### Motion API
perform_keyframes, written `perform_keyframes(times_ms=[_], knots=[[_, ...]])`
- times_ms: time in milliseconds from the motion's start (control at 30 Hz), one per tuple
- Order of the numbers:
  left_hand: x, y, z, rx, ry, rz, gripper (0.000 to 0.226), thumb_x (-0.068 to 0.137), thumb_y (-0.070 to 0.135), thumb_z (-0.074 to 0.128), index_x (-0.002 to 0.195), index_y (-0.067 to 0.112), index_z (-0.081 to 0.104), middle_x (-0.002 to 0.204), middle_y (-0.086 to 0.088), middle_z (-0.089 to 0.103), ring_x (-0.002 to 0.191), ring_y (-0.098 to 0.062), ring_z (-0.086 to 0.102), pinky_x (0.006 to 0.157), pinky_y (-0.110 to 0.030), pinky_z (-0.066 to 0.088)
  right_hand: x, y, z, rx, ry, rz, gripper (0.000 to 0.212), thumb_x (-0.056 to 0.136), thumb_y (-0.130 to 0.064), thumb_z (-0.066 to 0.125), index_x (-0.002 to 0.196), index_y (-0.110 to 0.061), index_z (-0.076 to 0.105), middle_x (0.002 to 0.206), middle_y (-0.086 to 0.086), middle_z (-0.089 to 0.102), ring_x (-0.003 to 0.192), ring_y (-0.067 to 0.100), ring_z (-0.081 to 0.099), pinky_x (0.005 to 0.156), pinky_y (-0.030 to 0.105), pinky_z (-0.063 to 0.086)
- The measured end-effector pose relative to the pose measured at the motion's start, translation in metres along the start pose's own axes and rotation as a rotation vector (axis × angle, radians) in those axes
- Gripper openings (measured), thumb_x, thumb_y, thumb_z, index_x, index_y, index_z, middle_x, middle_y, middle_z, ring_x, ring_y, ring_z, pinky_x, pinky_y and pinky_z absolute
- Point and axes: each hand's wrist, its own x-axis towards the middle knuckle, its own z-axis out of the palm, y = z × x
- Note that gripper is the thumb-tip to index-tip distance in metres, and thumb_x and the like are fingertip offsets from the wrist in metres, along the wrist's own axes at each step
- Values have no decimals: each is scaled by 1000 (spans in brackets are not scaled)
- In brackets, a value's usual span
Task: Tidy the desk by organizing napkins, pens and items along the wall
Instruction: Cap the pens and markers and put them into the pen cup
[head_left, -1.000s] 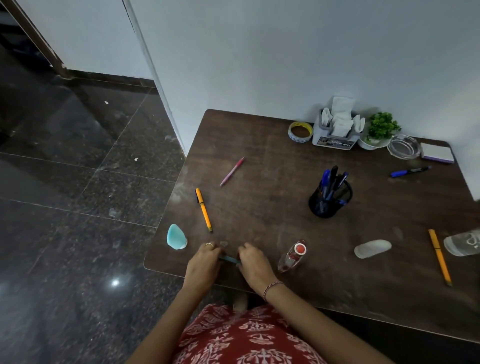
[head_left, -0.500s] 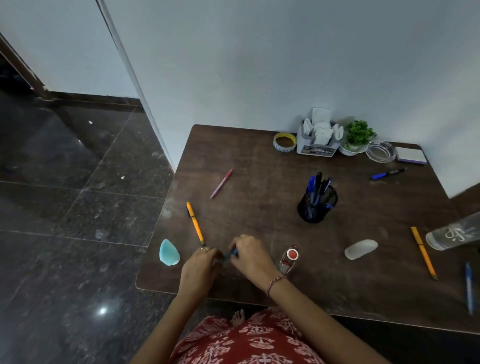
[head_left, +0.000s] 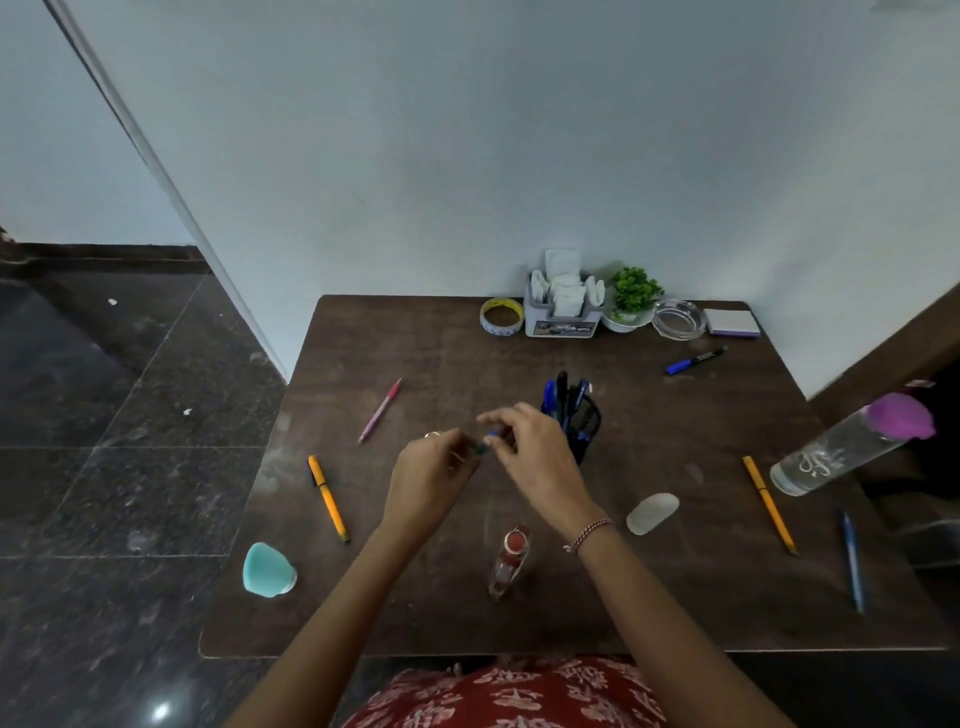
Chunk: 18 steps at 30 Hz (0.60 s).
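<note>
Fingers (head_left: 501, 414): left hand (head_left: 428, 483) and right hand (head_left: 540, 462) pinch one small blue pen (head_left: 487, 440) between them, above the tabletop (head_left: 441, 353).
Grip: I should keep both ends aligned, pushing straight.
Pen cup (head_left: 584, 422): just behind my right hand; the pen should go in upright.

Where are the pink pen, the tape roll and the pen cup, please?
pink pen (head_left: 380, 410), head view, middle of its barrel.
tape roll (head_left: 502, 327), head view, front of its outer wall.
pen cup (head_left: 588, 420), head view, mesh wall right of the hand.
</note>
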Motion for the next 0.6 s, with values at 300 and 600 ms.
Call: perform_keyframes(times_ms=[300,600], knots=[[48,72,20,-160,-18,74,25,83,22,70,107,16,67,77,2,71,68,-6,66,67,-25,55,21,42,-54,26,167,-8,25,82,-9,68,99,-18,53,86,-8,64,80,10,64,71,27,53],[82,86,64,-1,-139,31,11,90,22,59,99,16,59,90,-1,71,79,-16,68,67,-37,56,43,85,-68,-98,102,-61,15,84,-9,61,86,-18,49,80,1,66,73,18,64,65,39,53]])
